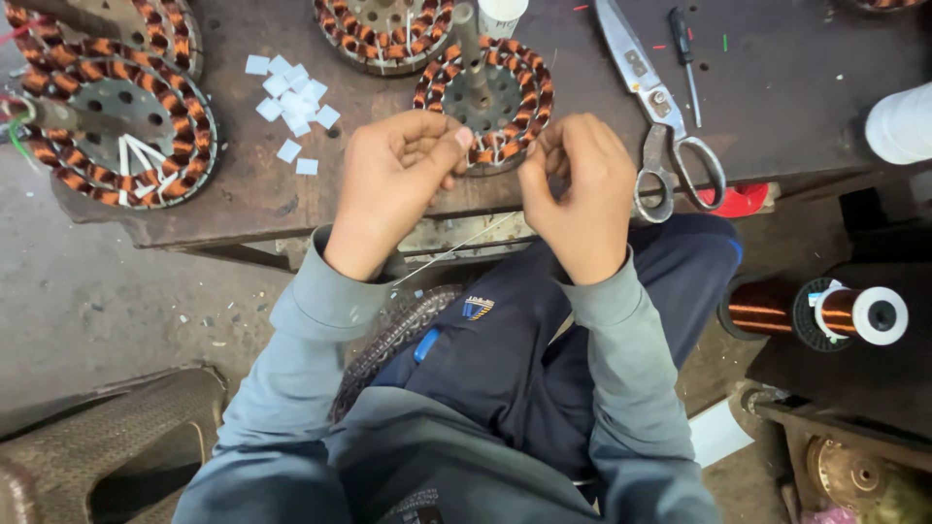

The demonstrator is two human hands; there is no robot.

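A round motor stator (490, 95) with copper-wound coils sits on a post at the near edge of the dark workbench (777, 87). My left hand (393, 184) pinches at the stator's near rim with thumb and fingers. My right hand (575, 189) is curled beside it, fingers closed at the same rim. A thin white thread or wire (451, 249) runs down from between my hands toward my lap. What exactly each hand grips is hidden by the fingers.
Large scissors (660, 126) and a small screwdriver (684, 58) lie to the right. White paper squares (291, 97) lie to the left, near two more stators (116, 126) (383, 29). A copper wire spool (825, 312) stands at lower right, a white spool (901, 121) at the right edge.
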